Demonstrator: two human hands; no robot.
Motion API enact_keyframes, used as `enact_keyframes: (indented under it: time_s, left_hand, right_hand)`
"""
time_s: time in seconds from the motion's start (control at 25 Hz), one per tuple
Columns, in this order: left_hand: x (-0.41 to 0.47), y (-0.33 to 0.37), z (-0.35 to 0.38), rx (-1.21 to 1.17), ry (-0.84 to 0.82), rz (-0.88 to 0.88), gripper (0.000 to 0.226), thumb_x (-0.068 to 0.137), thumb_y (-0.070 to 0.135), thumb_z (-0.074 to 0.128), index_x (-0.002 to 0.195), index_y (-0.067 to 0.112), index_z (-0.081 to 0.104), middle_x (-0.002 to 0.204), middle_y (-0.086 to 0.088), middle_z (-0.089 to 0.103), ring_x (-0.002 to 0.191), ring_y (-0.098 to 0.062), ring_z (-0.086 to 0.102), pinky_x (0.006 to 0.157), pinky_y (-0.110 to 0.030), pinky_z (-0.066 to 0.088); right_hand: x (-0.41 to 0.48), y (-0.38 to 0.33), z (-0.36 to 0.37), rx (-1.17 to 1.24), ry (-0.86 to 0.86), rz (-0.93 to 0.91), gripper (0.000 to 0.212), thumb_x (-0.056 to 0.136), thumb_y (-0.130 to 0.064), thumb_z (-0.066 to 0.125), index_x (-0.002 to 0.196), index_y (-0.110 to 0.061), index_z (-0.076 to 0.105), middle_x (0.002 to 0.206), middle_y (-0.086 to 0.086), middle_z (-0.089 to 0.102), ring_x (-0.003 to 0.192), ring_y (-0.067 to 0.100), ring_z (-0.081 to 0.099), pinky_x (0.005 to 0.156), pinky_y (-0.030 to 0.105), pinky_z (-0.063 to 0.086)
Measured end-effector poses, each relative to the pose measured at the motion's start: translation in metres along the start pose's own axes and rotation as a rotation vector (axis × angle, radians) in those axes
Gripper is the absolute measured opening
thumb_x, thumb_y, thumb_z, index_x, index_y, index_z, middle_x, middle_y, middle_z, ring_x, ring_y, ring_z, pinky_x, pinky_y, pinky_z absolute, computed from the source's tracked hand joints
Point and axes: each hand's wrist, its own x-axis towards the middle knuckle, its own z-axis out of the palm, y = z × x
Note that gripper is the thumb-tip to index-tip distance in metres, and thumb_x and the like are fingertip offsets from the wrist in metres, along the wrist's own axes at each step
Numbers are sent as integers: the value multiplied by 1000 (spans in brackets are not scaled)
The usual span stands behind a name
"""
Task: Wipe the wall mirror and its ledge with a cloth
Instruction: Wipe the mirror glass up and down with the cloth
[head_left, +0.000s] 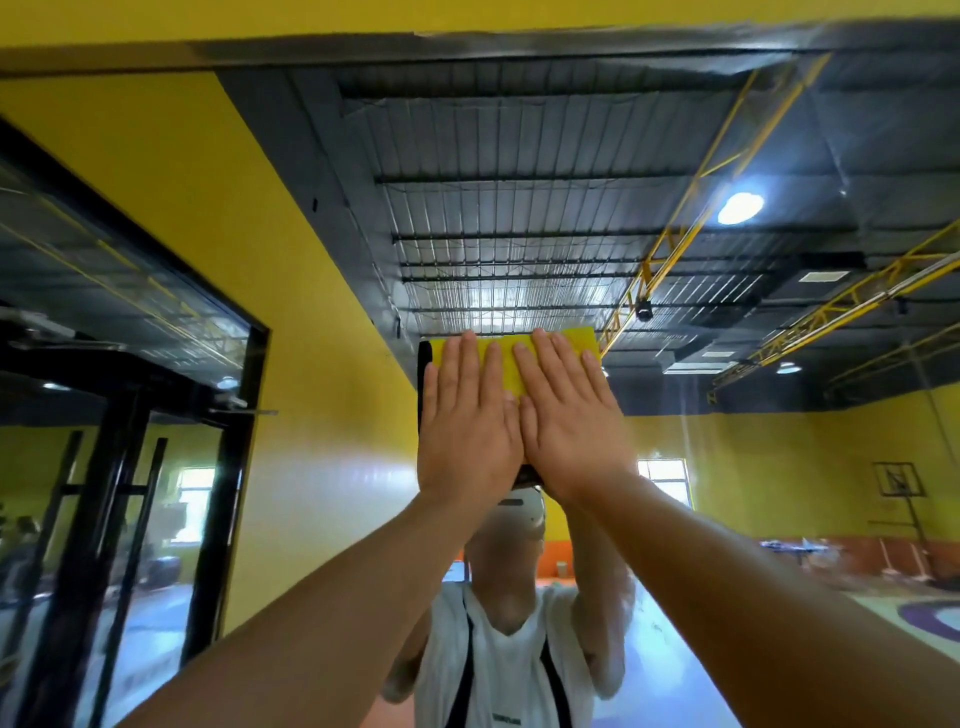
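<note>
Left hand (467, 421) and right hand (571, 415), grip flat and open, press cloth (511, 343) beneath against mirror (519, 208).

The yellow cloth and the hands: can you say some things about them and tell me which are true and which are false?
1. The left hand and the right hand both press flat on the cloth. True.
2. The cloth is red. False: it is yellow.
3. The cloth lies on the floor. False: it is held up against the mirror.
4. The fingers of both hands are straight, not curled round the cloth. True.
5. The mirror shows a reflected person in a white top. True.
</note>
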Motion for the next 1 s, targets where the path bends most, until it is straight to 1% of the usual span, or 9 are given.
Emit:
enact_keyframes:
  time_s: [0.08,0.24,0.36,0.4,0.52,0.6,0.76,0.88,1.0]
  left_hand:
    - [9,21,6,-23,-6,26,64,105,40,7,164,17,15,172,-10,4,159,-25,-5,129,-47,2]
    - [24,84,21,-19,-32,112,65,104,41,9,163,17,18,172,-12,8,159,-28,-1,129,-48,0]
    - [22,115,28,22,-56,119,64,103,41,13,163,18,16,172,-12,7,159,-28,-1,129,-48,1]
    - [20,118,28,36,-69,115,65,103,41,12,164,19,15,172,-11,6,159,-27,-2,129,-48,2]
    - [13,116,23,82,-94,114,67,101,41,6,164,20,13,172,-9,3,159,-25,-4,129,-47,4]
    - [4,115,22,84,-79,108,66,101,39,10,164,20,15,172,-9,4,159,-25,-2,129,-47,6]
    - [-39,114,24,42,-54,137,59,107,34,24,163,17,22,171,-11,11,159,-27,4,128,-49,12]
    - [-75,114,21,19,-71,132,57,110,35,24,163,17,21,171,-11,11,159,-28,3,128,-49,11]
    - [-115,113,19,0,-99,132,56,110,35,25,163,16,22,171,-12,11,159,-28,4,128,-50,12]
  right_hand:
    - [-1,25,-7,-28,1,-12,60,107,-40,17,160,-17,30,168,5,24,157,21,16,127,42,7]
    - [-16,94,-27,-77,-8,31,59,105,-38,23,160,-17,30,168,5,25,156,22,17,128,35,0]
    - [-30,124,-35,-82,-22,30,60,106,-41,21,161,-17,27,168,6,23,157,22,13,128,37,0]
    - [-32,127,-34,-73,-20,22,60,107,-42,20,161,-17,27,169,6,22,157,22,12,128,38,2]
    - [-36,128,-31,-66,-22,19,60,108,-44,19,162,-18,24,169,6,18,158,23,8,128,41,2]
    - [-42,126,-31,-57,-47,17,60,107,-43,18,163,-18,21,170,6,15,158,22,6,128,41,0]
    - [-81,116,-28,3,-39,9,61,104,-40,26,161,-17,26,169,8,19,158,24,10,127,45,7]
    - [-116,106,-30,11,-40,1,59,106,-40,31,161,-16,28,169,10,21,157,26,13,127,46,11]
    - [-157,92,-33,4,-82,-12,58,109,-39,27,162,-15,24,170,11,15,158,27,8,127,49,12]
